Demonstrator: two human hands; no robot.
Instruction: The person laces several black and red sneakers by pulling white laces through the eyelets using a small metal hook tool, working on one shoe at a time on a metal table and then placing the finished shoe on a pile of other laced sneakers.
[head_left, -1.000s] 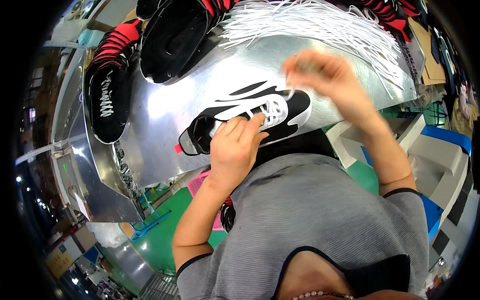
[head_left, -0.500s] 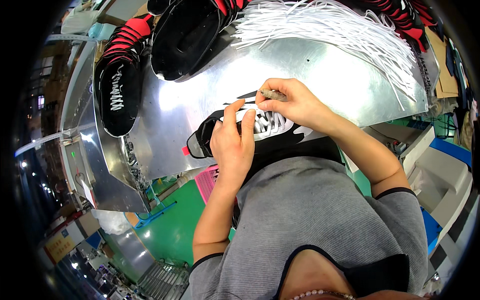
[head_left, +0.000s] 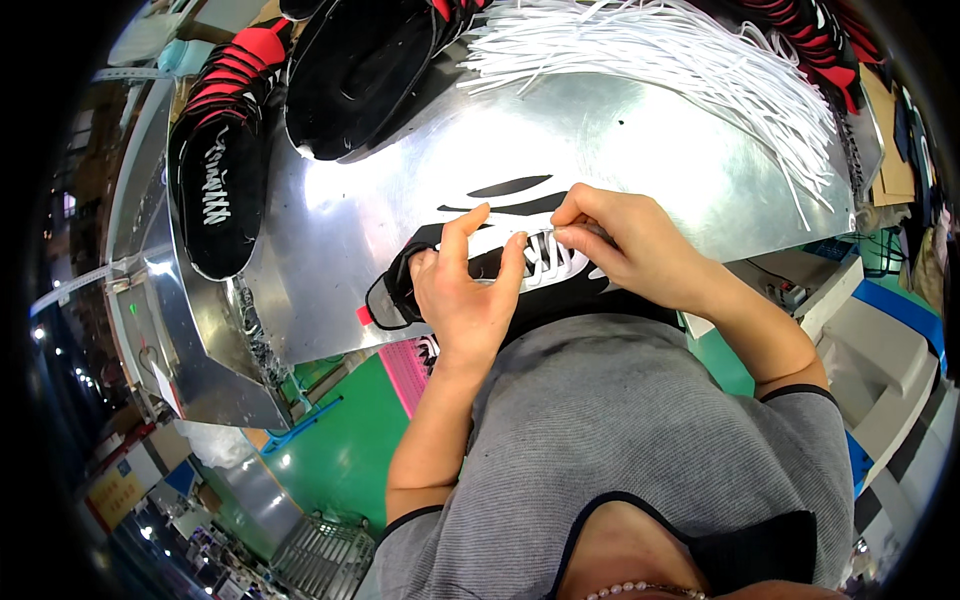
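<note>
A black and white shoe upper (head_left: 392, 300) lies on the metal tabletop in front of my body, its collar toward the left. My left hand (head_left: 462, 290) grips it by the collar side, thumb and forefinger spread over the lacing, other fingers curled round it. White shoelace (head_left: 548, 262) crosses the upper in several rows. My right hand (head_left: 620, 240) is pinched over the lace rows, fingertips touching them. Between its fingers only a dark bit shows of the slim tool with a wrapped handle (head_left: 600, 232); the rest is hidden by the hand.
A thick bundle of white laces (head_left: 650, 60) spreads over the table's far right. Black and red shoe uppers stand at the far left (head_left: 215, 190), the back (head_left: 345, 90) and the far right (head_left: 815, 50). A pink basket (head_left: 405, 375) sits below the table's near edge.
My right hand has shifted right and slightly down, turning so the tool's handle no longer shows. My left thumb and forefinger have spread. The upper has moved a little left and down at its collar.
</note>
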